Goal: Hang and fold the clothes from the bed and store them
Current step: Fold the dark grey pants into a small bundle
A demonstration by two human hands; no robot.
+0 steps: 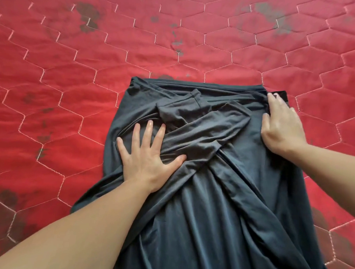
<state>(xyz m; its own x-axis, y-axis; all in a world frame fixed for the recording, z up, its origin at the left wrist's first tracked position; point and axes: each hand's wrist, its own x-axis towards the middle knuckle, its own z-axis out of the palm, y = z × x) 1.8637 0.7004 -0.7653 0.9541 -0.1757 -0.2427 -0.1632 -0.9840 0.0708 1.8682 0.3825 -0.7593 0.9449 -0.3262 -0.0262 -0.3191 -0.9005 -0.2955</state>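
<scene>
The garment (211, 176), dark grey and slack, lay on the red quilted bed (73, 68), its far edge toward the middle of the bed and its near end running off the bottom of the view. Both sleeves were folded inward and crossed over the body of the garment.

The left hand (149, 159) lay flat on the left part of the garment, grip released, fingers spread and pressing the cloth just beside the crossed sleeves. The right hand (280, 126) rested on the garment's far right edge; its fingers lay on the cloth, and whether they pinched the edge could not be told.

Step in hand, by judgement: folding, at the stage of smoothing the tucked sleeves and squaring the side edges. The next move would probably call for holding the sleeves in place while the near end was brought up over them. The thin cloth appeared likely to slip and wrinkle, so a flat, even press would be needed.
</scene>
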